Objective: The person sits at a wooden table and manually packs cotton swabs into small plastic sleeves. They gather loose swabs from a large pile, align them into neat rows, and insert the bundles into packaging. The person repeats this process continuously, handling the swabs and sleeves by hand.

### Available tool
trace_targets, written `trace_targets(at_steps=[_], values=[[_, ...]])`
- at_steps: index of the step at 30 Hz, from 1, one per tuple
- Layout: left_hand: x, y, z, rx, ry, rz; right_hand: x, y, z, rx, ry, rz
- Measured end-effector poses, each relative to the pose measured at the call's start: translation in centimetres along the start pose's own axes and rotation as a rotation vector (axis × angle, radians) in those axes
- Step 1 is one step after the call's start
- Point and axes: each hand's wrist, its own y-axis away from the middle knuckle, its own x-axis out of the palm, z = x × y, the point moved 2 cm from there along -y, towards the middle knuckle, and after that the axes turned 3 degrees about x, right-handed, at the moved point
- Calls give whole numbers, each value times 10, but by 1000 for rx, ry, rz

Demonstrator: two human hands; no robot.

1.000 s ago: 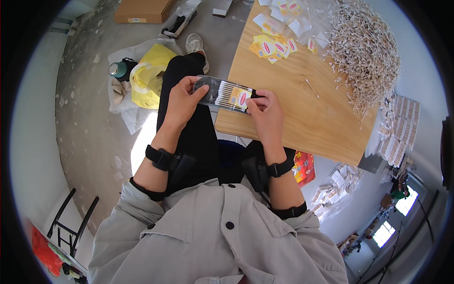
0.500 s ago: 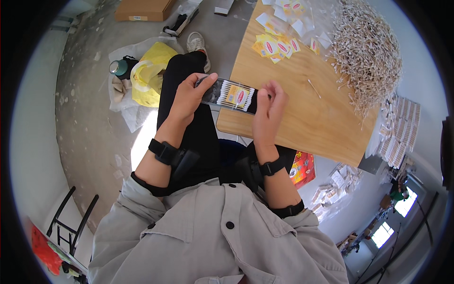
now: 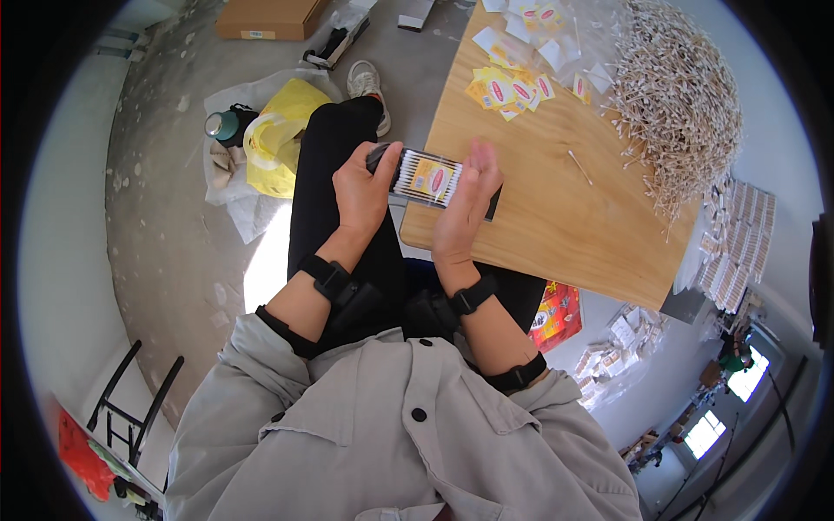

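Held over my lap by the table's near left corner is a clear plastic packet of cotton swabs (image 3: 426,178) with a yellow label. My left hand (image 3: 360,187) is closed round its left end, thumb on top, with some loose film bunched there. Across the packet's right end lies my right hand (image 3: 465,200), thumb upward and fingers close together. Its fingertips are a little blurred, and its grip is partly hidden. Just beyond that hand a narrow dark strip (image 3: 493,204) shows; I cannot tell if it belongs to the packet.
On the wooden table (image 3: 539,208) lie a big heap of cotton swabs (image 3: 682,95), yellow labels (image 3: 512,89), clear bags (image 3: 591,35) and one loose swab (image 3: 580,167). Bundled swabs (image 3: 738,234) are stacked beyond. A yellow bag (image 3: 282,139) and teal bottle (image 3: 221,125) stand on the floor.
The packet and both hands have shifted slightly left. My right hand has slid left over the packet's right end, and the dark strip now shows beyond it.
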Motion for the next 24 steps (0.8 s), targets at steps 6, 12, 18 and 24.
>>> trace_targets(at_steps=[6, 12, 18, 24], values=[[5, 0, 8, 51, 24, -16, 5, 1, 1, -13, -1, 35], [6, 1, 3, 87, -26, -37, 5, -1, 2, -4, 57, 42], [-8, -1, -7, -40, 59, -58, -34, -19, 3, 37, 12, -75], [-21, 33, -56, 485, -302, -85, -193, -87, -11, -236, 964, -416]])
